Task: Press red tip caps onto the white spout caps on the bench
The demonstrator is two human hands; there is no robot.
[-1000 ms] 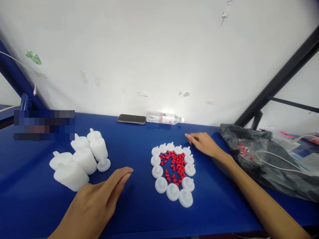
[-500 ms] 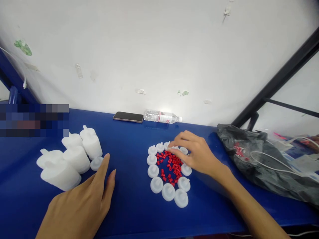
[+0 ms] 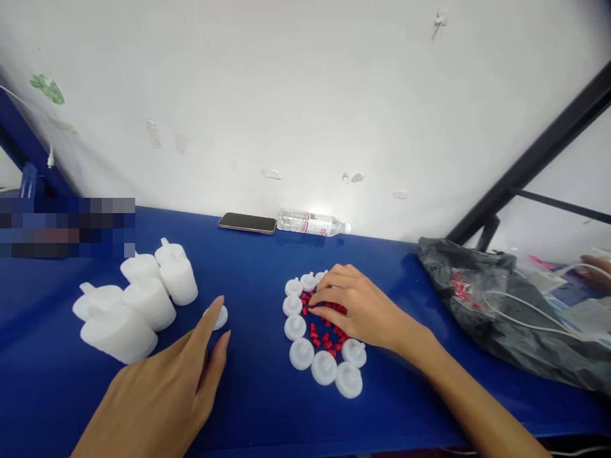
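Note:
My left hand (image 3: 165,375) lies low over the blue table, index finger and thumb apart. Its index fingertip covers part of a white round cap (image 3: 221,318), apparently resting on it. Left of that hand is a cluster of several white stacks (image 3: 149,304) of capped or spouted pieces. My right hand (image 3: 356,305) reaches into a ring of white caps (image 3: 301,353) with small upright spouts. Its thumb and index tips come close together at the small red plugs (image 3: 326,338) inside the ring. Whether a plug sits between them is hidden. This hand also covers part of the ring.
A phone (image 3: 247,222) and a clear plastic bottle (image 3: 312,223) lie along the wall. At the right is a black plastic bag (image 3: 515,337) with a clear bag of red pieces (image 3: 461,287) and a white cable on it. Another person's hand (image 3: 599,270) shows at the right edge.
The loose white cap has moved right, away from the stacks, with my left index finger on it. My right hand has shifted left and down from the ring's far caps to the red plugs.

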